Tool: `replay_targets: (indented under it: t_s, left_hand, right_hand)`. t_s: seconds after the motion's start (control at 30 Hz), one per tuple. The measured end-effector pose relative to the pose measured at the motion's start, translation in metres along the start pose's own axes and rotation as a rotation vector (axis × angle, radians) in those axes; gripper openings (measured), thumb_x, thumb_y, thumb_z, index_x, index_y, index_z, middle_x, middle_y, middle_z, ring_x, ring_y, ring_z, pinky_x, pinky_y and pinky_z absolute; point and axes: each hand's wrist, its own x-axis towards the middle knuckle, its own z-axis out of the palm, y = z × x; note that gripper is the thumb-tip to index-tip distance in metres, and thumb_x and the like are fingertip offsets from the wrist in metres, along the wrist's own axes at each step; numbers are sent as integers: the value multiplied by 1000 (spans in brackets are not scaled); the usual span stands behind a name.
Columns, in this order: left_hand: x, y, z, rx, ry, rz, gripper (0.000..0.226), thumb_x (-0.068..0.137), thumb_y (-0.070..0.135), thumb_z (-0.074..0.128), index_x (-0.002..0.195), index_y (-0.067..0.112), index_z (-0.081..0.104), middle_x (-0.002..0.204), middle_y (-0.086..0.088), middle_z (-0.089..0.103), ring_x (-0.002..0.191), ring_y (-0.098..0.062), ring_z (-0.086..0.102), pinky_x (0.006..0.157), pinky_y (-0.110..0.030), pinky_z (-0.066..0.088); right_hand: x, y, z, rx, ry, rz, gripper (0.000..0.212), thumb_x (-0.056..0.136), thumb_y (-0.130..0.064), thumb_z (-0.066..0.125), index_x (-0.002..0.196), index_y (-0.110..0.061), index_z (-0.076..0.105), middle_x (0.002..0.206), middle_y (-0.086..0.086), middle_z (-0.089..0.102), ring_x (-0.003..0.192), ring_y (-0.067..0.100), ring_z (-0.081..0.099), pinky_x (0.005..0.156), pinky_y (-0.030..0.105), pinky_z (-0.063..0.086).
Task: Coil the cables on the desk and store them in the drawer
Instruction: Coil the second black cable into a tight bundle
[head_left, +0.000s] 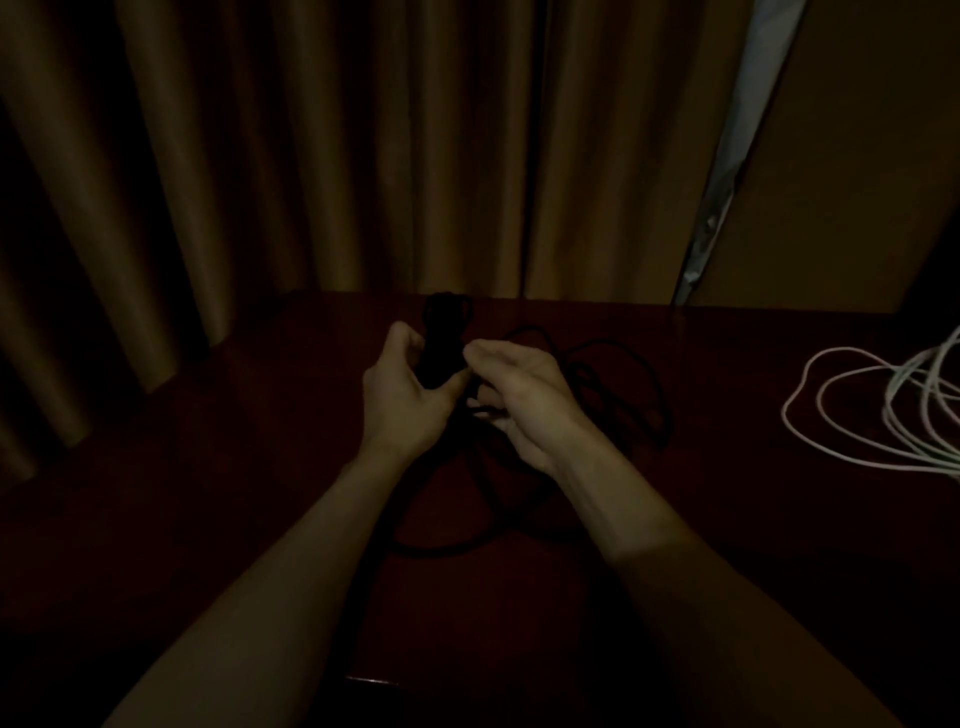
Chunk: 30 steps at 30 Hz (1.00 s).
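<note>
Left grip: the left hand (402, 387) wraps curled fingers and thumb round a bundled length of the black cable (441, 338), lifted over the desk's middle
Right grip: the right hand (524, 402) draws its fingertips together against the bundle's side, pinching a strand as far as the dim light shows
Cable's lie: the bundle's long axis runs away from the person, its upper end towards the curtains; loose loops of the same cable trail on the desk to the right of the hands and sweep in an arc towards the near edge, passing under the forearms
In the way: both hands cover the bundle's lower half, so how many turns it has cannot be told
Nearby: a white cable (852, 410) lies in slack loops at the desk's right side, well apart from the hands
Surface: a dark reddish desk (208, 493)
Room: heavy brown curtains (311, 156) hang behind the desk, with a pale strip (727, 171) between them and a plain brown panel (857, 156) at right
</note>
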Motion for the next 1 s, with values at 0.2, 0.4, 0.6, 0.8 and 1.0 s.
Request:
replay_targets:
  t_s: [0.2, 0.4, 0.6, 0.8, 1.0]
  left_hand:
    - [-1, -3, 1, 114, -169, -28, 28, 95, 11, 64, 109, 11, 39, 97, -9, 61, 79, -24, 65, 59, -37, 56]
    - [-1, 5, 0, -31, -317, -65, 25, 100, 17, 63, 119, 18, 48, 103, 3, 63, 89, -13, 67, 66, -18, 54]
    - [-1, 1, -6, -256, -430, -39, 24, 100, 12, 67, 124, 12, 65, 109, 0, 74, 98, -9, 73, 83, -26, 59]
    - [-1, 0, 1, -63, -171, 76, 29, 98, 18, 71, 124, 27, 66, 103, 17, 72, 95, 6, 69, 80, -18, 58]
    - [0, -5, -3, 2, -85, 168, 40, 96, 18, 72, 135, 25, 65, 108, 27, 67, 99, 14, 65, 81, -8, 52]
  right_hand:
    - [-1, 12, 11, -233, 84, -150, 15, 89, -30, 82, 91, -24, 69, 88, -9, 74, 81, -3, 71, 71, 13, 56]
    - [0, 8, 2, -207, 32, -138, 15, 97, -23, 72, 106, -11, 74, 99, 6, 78, 92, 14, 76, 82, 30, 62]
    - [2, 2, -11, -146, -23, -49, 49, 102, -25, 65, 143, -2, 51, 127, -1, 65, 99, 2, 64, 69, 13, 51]
    - [4, 6, -7, -197, 129, -50, 52, 95, -42, 72, 129, -7, 55, 119, 2, 66, 87, 12, 67, 61, 17, 51]
    - [-1, 6, 3, -207, 80, -22, 42, 94, -50, 70, 103, -10, 62, 75, -2, 63, 50, 6, 51, 44, 19, 40]
